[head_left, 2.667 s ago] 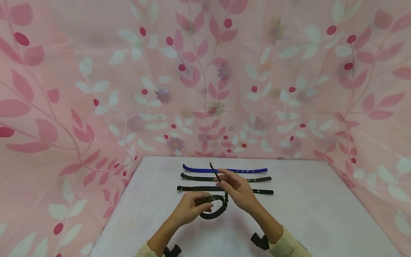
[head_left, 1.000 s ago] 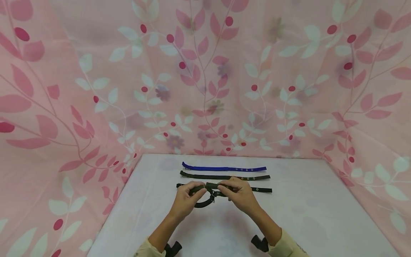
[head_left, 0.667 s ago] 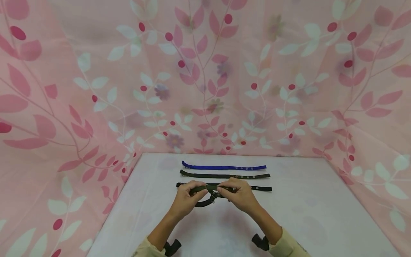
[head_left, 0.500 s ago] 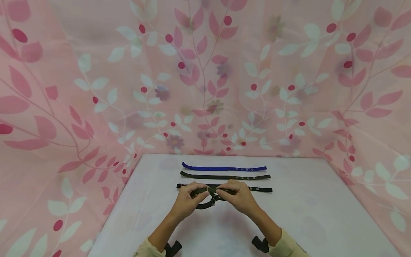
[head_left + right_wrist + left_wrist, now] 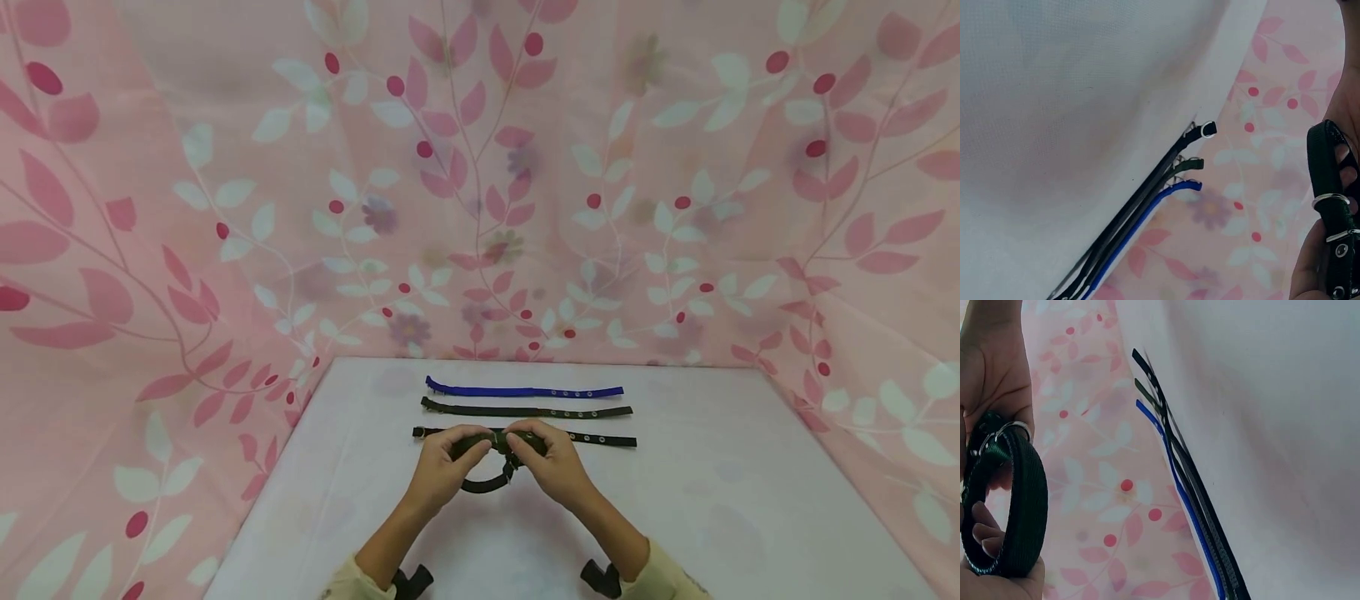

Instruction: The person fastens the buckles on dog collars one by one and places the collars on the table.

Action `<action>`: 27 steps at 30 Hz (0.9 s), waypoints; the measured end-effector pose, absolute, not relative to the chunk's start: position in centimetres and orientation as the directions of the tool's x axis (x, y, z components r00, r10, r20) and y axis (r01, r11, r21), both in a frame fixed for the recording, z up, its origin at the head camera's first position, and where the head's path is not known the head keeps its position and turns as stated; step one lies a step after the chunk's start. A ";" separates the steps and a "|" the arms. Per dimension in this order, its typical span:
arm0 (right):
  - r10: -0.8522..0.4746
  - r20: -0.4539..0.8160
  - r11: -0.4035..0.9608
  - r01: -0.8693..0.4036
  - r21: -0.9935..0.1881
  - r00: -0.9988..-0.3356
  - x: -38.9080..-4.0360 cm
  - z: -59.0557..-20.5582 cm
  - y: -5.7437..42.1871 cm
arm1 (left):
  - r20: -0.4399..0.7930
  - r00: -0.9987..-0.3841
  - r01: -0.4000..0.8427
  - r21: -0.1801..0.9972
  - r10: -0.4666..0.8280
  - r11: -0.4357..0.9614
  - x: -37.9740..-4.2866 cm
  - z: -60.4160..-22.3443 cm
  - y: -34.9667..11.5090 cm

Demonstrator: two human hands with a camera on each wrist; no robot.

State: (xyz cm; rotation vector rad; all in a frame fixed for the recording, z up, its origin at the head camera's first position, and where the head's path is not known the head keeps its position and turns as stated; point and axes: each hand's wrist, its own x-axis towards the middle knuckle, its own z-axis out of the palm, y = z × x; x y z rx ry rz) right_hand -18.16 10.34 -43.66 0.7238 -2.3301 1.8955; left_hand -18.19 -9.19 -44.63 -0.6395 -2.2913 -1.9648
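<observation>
A dark green collar [image 5: 486,486] is bent into a loop between both hands, above the table. My left hand [image 5: 441,467] pinches its left side with thumb and fingers. My right hand [image 5: 553,467] pinches the strap on the right, close to the left fingertips. In the right wrist view, a metal ring [image 5: 1330,199] and a buckle [image 5: 1342,236] show on the collar, with eyelets below the buckle. The left wrist view shows the round loop of webbing [image 5: 1029,506] close up. Fingers hide part of the strap in the head view.
Beyond the hands, a blue collar [image 5: 487,391], a dark green collar [image 5: 480,410] and a black collar [image 5: 618,442] lie straight, side by side, on the white table [image 5: 720,483]. A pink leaf-patterned cloth [image 5: 480,208] stands around the back and sides.
My right hand has come down from holding the raised strap end to pinching the strap beside my left hand. The hands are now slightly closer together. The three lying collars have stayed put.
</observation>
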 end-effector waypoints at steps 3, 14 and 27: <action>-0.333 0.258 0.087 -0.302 -0.949 -0.907 -18.1 -43.7 10.2 | 0.270 -0.929 0.302 0.948 0.254 0.095 -18.1 -44.6 -9.0; -0.337 0.225 0.125 -0.280 -0.952 -0.914 -18.1 -44.0 9.9 | 0.226 -0.925 0.255 0.965 0.305 0.057 -19.5 -46.8 -9.4; -0.328 0.257 0.158 -0.321 -0.934 -0.909 -18.1 -43.9 9.8 | 0.212 -0.939 0.200 0.977 0.272 -0.070 -19.7 -46.6 -10.0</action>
